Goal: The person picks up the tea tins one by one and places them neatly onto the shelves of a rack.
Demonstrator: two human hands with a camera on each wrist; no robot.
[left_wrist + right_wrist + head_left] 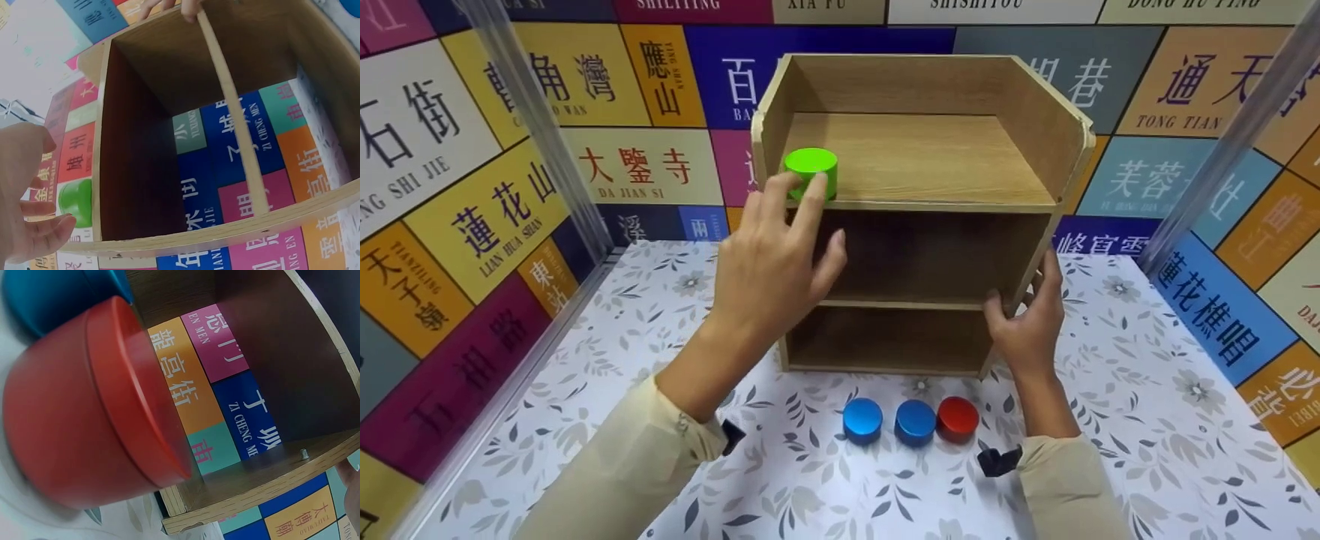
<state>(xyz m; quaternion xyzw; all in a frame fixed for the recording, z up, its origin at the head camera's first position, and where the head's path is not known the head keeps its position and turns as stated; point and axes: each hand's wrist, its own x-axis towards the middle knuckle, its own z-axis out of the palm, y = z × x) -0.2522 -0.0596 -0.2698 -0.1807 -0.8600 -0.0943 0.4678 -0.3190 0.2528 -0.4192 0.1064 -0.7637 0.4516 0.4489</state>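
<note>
A bright green tin [823, 163] stands at the left front corner of the top board of a wooden shelf unit [922, 206]. My left hand [769, 255] reaches up to it, two fingertips at its near side and the thumb held away. In the left wrist view, the fingers of the left hand [34, 219] are spread beside the green tin [76, 201]; whether they touch it is hard to tell. My right hand [1031, 322] grips the unit's right side wall, thumb at the front edge and fingers around the outside.
Two blue tins [862, 421] [915, 423] and a red tin [958, 420] stand on the floral-patterned table [1110, 405] before the unit. Panels with large lettering [645, 165] surround the table, and clear upright strips [544, 127] stand at its sides.
</note>
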